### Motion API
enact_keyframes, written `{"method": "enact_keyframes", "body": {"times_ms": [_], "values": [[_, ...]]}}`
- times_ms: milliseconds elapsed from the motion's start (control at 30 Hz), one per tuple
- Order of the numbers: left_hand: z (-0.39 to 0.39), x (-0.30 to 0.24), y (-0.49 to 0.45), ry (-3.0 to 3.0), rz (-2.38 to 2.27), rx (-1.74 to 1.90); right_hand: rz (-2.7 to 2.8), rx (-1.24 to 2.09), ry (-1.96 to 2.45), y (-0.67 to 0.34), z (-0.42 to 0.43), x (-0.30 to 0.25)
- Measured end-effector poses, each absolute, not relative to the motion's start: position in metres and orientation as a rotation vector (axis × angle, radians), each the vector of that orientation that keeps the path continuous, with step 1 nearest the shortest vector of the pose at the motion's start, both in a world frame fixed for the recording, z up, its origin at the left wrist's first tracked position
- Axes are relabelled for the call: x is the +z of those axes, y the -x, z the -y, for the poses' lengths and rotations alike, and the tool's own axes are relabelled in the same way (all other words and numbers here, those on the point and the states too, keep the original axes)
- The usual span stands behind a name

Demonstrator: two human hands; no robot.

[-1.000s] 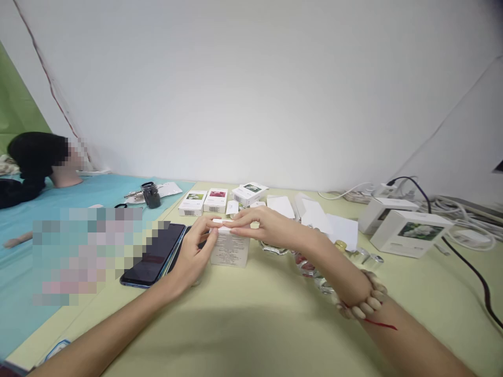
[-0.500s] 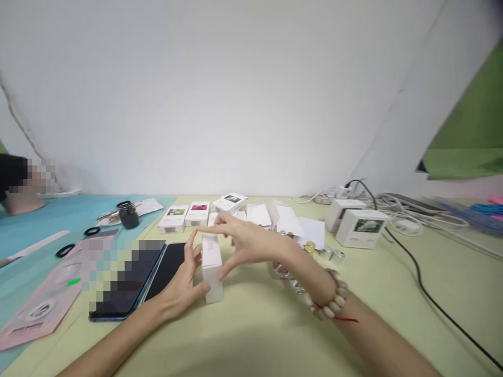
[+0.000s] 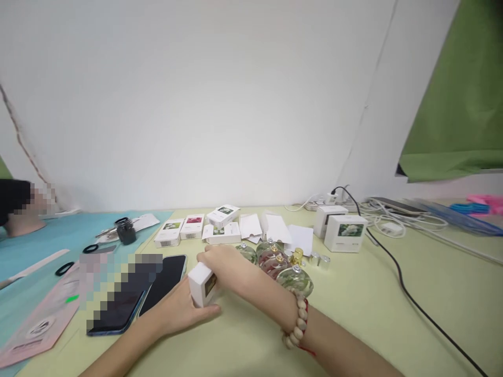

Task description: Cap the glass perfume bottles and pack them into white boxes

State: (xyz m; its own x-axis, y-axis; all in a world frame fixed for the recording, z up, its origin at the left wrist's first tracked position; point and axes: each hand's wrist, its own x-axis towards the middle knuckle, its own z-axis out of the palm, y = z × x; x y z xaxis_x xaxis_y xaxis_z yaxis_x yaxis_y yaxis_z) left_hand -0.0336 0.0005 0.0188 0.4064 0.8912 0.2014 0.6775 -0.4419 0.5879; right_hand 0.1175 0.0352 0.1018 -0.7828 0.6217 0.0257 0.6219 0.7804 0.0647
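Observation:
A small white box (image 3: 199, 280) with a dark picture on one side is between my two hands, its plain end turned toward me. My left hand (image 3: 183, 309) cups it from the left and below, the thumb stretched along its near side. Over the box's right part lies my right hand (image 3: 226, 264), its curled fingers mostly hidden behind the box; a bead bracelet is on this wrist. Just beyond my right forearm stand several oval glass bottles, among them a green one (image 3: 295, 283) and a red one (image 3: 274, 268), with bare nozzles on top.
Gold caps (image 3: 298, 256) and silver caps (image 3: 324, 262) sit beside the bottles. White picture boxes (image 3: 345, 234) stand at right; more boxes (image 3: 192, 226) lie near the wall. Two phones (image 3: 165, 283), a dark jar (image 3: 124, 231) and a pink pouch (image 3: 43, 324) are left. A black cable (image 3: 398, 272) crosses the right.
The box has turned from standing upright to tilted, with its picture side now showing. My right hand has closed over it from a spread pose. The view has shifted, uncovering the bottles.

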Motion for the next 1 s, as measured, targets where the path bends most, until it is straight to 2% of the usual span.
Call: {"method": "enact_keyframes", "body": {"times_ms": [100, 500, 767, 867, 1000], "values": [[0.006, 0.021, 0.028, -2.346, -1.371, 0.718, 2.887, -0.108, 1.155, -0.115, -0.028, 0.099], [0.014, 0.011, 0.023, -2.566, -1.345, 0.71, 2.963, -0.186, 0.729, -0.131, -0.045, 0.093], [0.018, 0.025, 0.02, -2.65, -1.192, 0.936, 2.877, 0.162, 0.779, -0.164, -0.042, 0.123], [0.017, 0.027, 0.022, -2.546, -1.308, 1.044, 2.719, 0.047, 0.808, -0.183, -0.036, 0.146], [0.013, 0.024, 0.025, -2.538, -1.397, 1.089, 2.457, -0.31, 1.043, -0.22, -0.034, 0.175]]}}
